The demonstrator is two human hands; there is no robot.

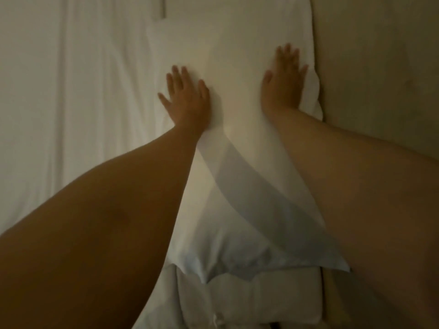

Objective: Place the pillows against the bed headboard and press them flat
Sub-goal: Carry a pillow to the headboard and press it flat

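Note:
A white pillow [237,74] lies along the beige padded headboard [380,67], which fills the right side of the view. My left hand [185,96] rests flat on the pillow's left part, fingers spread, palm down. My right hand [283,79] lies flat on the pillow's right part, close to the headboard, fingers spread and slightly blurred. Both forearms reach in from the bottom corners. A second white pillow [228,243] lies nearer to me, partly under the first one and between my arms.
The white bed sheet [71,91] with long creases covers the mattress on the left. A folded white duvet or mattress edge [237,302] shows at the bottom centre. The light is dim.

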